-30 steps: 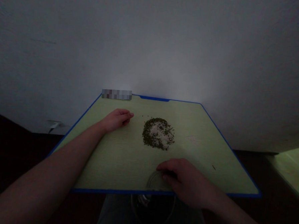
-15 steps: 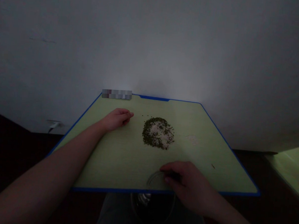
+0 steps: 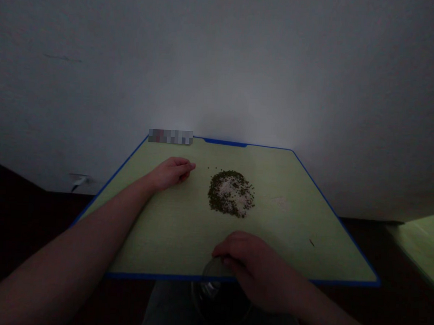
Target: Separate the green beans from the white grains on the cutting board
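Observation:
My left hand (image 3: 173, 173) rests on the left part of the pale green tabletop (image 3: 162, 232), its fingers curled into a loose fist with nothing visible in it. To its right lies a round pile of green beans mixed with white grains (image 3: 232, 193). At the near edge, my right hand (image 3: 250, 266) is closed on a clear round-rimmed container (image 3: 213, 269). The container's far side is hidden by the fingers, and its exact kind is hard to make out in the dim light. Below the edge sits a dark, shiny bowl (image 3: 222, 306) between my legs.
A blurred-out flat item (image 3: 170, 137) lies at the far left corner. A faint pale patch (image 3: 280, 202) and a small dark sliver (image 3: 311, 242) are on the right side of the tabletop. The table has a blue rim (image 3: 320, 197), with a wall (image 3: 222, 61) behind it.
My right hand has moved left and slightly toward me with the clear container, which now overlaps the near table edge above the bowl. My left hand and the pile stay put.

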Demonstrator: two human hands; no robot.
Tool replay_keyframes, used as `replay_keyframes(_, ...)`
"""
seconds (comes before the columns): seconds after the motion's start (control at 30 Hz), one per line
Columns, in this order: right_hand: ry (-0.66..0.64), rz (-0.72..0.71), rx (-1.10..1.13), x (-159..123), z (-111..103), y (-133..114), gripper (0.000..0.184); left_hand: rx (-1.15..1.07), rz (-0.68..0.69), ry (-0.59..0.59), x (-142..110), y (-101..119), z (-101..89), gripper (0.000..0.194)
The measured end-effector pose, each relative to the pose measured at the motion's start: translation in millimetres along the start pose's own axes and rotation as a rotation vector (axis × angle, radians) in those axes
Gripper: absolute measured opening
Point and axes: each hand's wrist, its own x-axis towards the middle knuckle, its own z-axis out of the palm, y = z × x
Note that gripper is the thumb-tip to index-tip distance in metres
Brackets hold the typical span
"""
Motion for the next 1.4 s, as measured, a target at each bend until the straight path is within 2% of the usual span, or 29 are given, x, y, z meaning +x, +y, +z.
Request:
replay_keyframes(0.1, 0.043, 0.018, 0.013, -14.0, 0.0, 5.9, 0.026, -0.017, -0.005, 0.001, 0.8, -0.8, 0.0, 0.037)
replay_keyframes(0.17, 0.129, -0.013, -0.022, -18.6, 6.5, 7.2, 0.026, -0.025, -0.008, -0.006, 0.5, -0.1, 0.1, 0.037)
replay_keyframes(0.23, 0.249, -0.125, -0.125, -16.1, 19.1, 4.3, 0.029, -0.028, -0.005, -0.008, -0.2, 1.3, 0.2, 0.037)
replay_keyframes(0.27, 0.276, -0.224, -0.217, -11.8, 27.1, 1.0, 0.030, -0.027, -0.002, -0.007, -0.7, 2.2, 0.3, 0.037)
replay_keyframes(0.33, 0.254, -0.361, -0.410, 2.1, 44.2, -8.3, 0.032, -0.030, 0.000, -0.008, -1.6, 3.8, 0.5, 0.037)
replay_keyframes(0.4, 0.217, -0.406, -0.538, 19.8, 59.2, -18.9, 0.031, -0.020, -0.010, -0.004, -2.2, 4.8, 0.7, 0.037)
replay_keyframes(0.47, 0.210, -0.377, -0.627, 36.3, 69.2, -27.1, 0.027, -0.010, 0.005, 0.004, -2.1, 4.8, 0.9, 0.037)
replay_keyframes(0.57, 0.213, -0.252, -0.692, 50.1, 73.4, -31.1, 0.026, 0.004, 0.005, 0.009, -0.6, 2.9, 0.9, 0.037)
replay_keyframes(0.77, 0.231, -0.041, -0.727, 45.0, 61.4, -20.7, 0.027, 0.006, 0.012, 0.013, 1.1, 1.1, 1.3, 0.037)
replay_keyframes(1.13, 0.299, 0.053, -0.746, 29.0, 57.5, -11.0, 0.030, 0.015, -0.010, 0.023, 0.8, 1.8, 1.7, 0.036)
replay_keyframes(1.4, 0.418, 0.033, -0.839, -1.8, 48.1, 13.7, 0.036, 0.044, -0.006, 0.013, -1.0, 5.2, 1.2, 0.037)
